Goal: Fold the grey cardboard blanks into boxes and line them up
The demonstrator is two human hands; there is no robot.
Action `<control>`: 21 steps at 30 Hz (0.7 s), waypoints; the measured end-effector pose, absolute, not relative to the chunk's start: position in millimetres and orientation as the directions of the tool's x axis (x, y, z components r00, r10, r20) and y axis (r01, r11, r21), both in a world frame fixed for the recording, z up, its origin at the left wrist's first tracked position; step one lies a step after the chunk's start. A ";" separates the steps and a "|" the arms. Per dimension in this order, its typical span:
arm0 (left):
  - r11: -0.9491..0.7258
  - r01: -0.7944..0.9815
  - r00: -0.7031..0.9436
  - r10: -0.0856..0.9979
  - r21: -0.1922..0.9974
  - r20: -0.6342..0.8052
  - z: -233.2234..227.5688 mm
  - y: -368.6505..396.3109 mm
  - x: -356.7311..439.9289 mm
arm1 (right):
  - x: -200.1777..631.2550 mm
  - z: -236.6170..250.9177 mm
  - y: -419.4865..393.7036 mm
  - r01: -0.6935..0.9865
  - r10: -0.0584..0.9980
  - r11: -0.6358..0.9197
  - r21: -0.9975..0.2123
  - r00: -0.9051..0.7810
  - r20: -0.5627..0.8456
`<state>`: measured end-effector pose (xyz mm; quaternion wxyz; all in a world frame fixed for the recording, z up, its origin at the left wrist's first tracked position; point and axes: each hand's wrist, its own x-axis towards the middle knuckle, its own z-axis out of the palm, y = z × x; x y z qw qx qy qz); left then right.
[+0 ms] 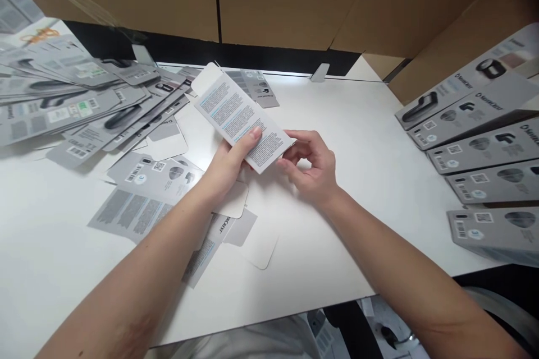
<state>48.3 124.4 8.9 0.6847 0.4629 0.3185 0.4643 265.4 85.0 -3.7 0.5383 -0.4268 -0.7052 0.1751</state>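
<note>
My left hand (236,160) grips a grey printed cardboard box (242,120), its thumb lying across the text panel. The box is tilted above the table, and a white flap sticks out at its far upper end. At the lower right end, my right hand (309,165) has its thumb and fingers curled at the box's edge; its fingertips are partly hidden there. Beneath my left forearm and wrist lie flattened grey carton blanks (158,176), and another blank (219,235) with white flaps spreads toward the table's front.
A fanned pile of flat cartons (84,95) covers the table's left back. Several formed boxes (492,148) stand in a row at the right. Brown cardboard panels (290,0) wall off the back, with a small white bracket (320,72) at their foot. The white table (320,258) ends near my body.
</note>
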 end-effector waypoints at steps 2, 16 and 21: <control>0.157 -0.360 0.368 0.930 0.920 -0.015 9.6 123.6 48.9 | 265.2 -4.2 85.3 0.407 0.785 0.587 -0.700 -0.071 0.616; -0.110 -0.327 0.222 0.956 0.939 0.190 17.7 116.1 55.8 | 285.4 -5.6 94.8 0.484 0.748 0.621 -0.616 -0.131 0.651; -0.110 -0.132 0.265 0.954 0.985 0.142 10.7 113.2 51.7 | 293.7 8.3 99.7 0.466 0.685 0.653 -0.596 -0.028 0.728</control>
